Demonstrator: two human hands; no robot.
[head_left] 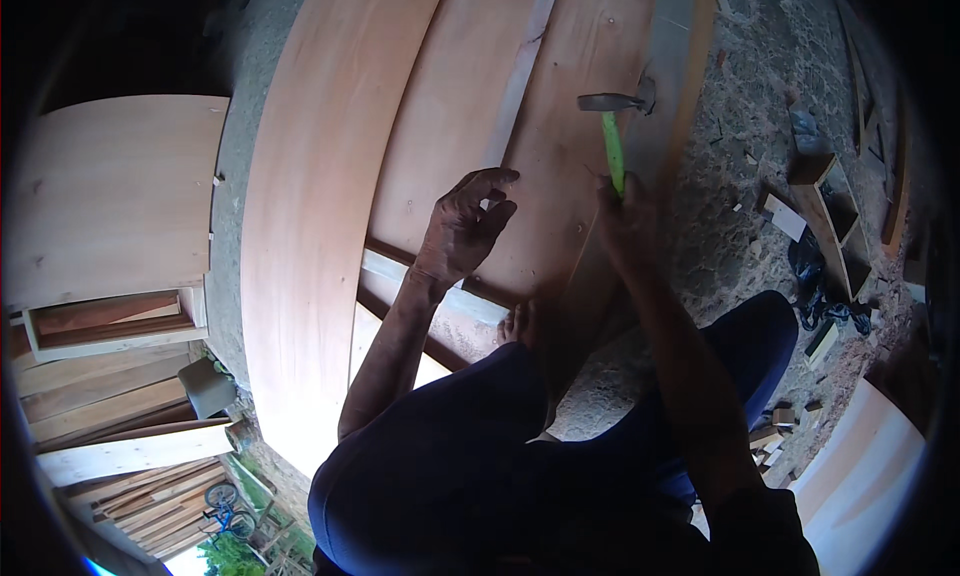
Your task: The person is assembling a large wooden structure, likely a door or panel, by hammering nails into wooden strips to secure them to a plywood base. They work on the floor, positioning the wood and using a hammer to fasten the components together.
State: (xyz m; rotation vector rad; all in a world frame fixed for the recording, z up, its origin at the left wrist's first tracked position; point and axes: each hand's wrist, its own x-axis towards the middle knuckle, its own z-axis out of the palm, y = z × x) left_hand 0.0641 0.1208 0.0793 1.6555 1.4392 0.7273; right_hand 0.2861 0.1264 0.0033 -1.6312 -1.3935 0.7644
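My right hand [628, 221] is closed around the bright green handle [613, 146] of a hammer. The hammer's dark metal head [607, 102] is over the right edge of a large wooden panel [575, 126], beside a pale edge strip [668, 76]. My left hand [465, 226] hovers over the panel, fingers curved, with thumb and forefinger apart. A pale wooden strip [520, 76] runs along the panel beyond that hand and shows through the gap between the fingers. Nothing is visible in its grip, though the palm is partly hidden.
My bare foot [517, 321] rests on the panel near a crosspiece [475, 306]. A long plywood sheet [320, 176] lies along the left. Stacked boards [110, 386] and another sheet [120, 191] are farther left. Wood scraps and an open wooden frame [830, 216] lie on the rough floor to the right.
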